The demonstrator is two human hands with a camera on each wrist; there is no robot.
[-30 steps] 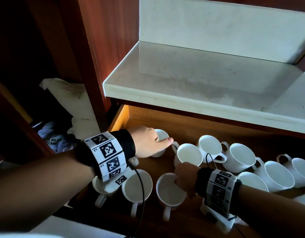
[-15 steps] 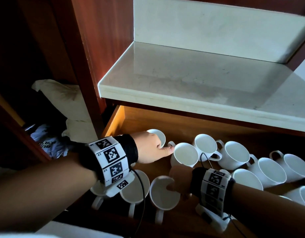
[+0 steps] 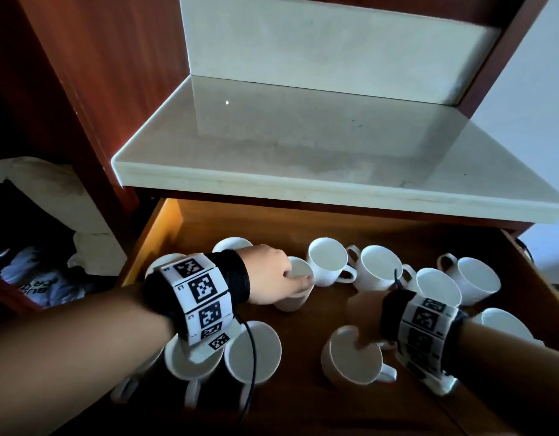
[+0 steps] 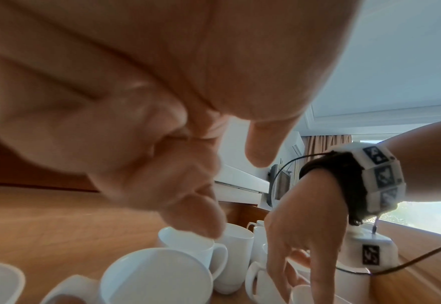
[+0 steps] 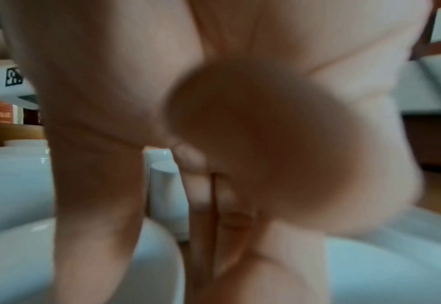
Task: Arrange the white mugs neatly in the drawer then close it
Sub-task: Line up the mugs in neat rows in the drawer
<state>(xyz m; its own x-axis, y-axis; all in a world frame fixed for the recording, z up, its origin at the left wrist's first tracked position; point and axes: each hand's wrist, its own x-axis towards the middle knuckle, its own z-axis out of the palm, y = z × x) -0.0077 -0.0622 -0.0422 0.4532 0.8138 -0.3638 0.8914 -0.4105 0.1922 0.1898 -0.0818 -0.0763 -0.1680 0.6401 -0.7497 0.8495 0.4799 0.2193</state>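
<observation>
The wooden drawer stands pulled out, with several white mugs upright in it. My left hand reaches over a mug in the middle. Its curled fingertips hook over that mug's rim, and the thumb stays off it. This mug touches another mug on its right. My right hand pinches the rim of a front mug, thumb on one side and fingers on the other. The right wrist view is blurred, with the thumb over white china.
Two mugs stand at the front left, two at the back left, and several at the right. A pale stone counter overhangs the drawer's back. Cloth and bags lie in the cupboard at the left.
My left hand has left the back-left mug and gone right to the middle mug. My right hand has slid its front mug to the right, away from the front-left mugs.
</observation>
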